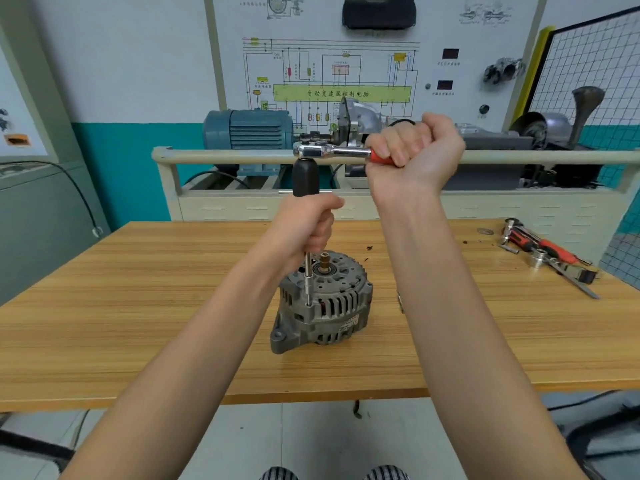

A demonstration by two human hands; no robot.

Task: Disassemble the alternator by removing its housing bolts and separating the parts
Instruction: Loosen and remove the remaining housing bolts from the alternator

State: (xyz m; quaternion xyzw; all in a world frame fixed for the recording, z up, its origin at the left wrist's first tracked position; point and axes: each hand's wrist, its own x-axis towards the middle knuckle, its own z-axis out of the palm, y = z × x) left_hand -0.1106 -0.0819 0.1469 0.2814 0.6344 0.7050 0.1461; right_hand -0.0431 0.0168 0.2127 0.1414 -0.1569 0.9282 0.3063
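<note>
Right now the wooden surface (138, 306) is carrying the alternator (323, 303), which is sitting near its middle with the shaft end pointing up and a mounting ear facing the near-left corner. A long driver (306, 216) is standing almost upright over the alternator's near-left rim, its thin shank reaching down to what appears to be a housing bolt (308, 304), though the bolt head itself is too small to make out. A ratchet (332, 152) is sitting across the top of the driver's black grip, its handle running off to the right. Judging from this, the step in hand is breaking that bolt loose, and doing it well is likely depending on keeping the shank dead in line with the bolt so the bit is not camming out, pressing down while swinging the handle in a flat arc, and watching that the unclamped alternator is not twisting on the surface. The left hand (304, 226) is wrapping its curled fingers round the lower part of the driver, above the alternator, steadying it, with the forearm coming up from the near left. The right hand (414, 150) is raised higher and farther, fist closed tight around the ratchet's red handle, wrist bent back. Spare tools (547, 252) are lying at the far right of the surface.
</note>
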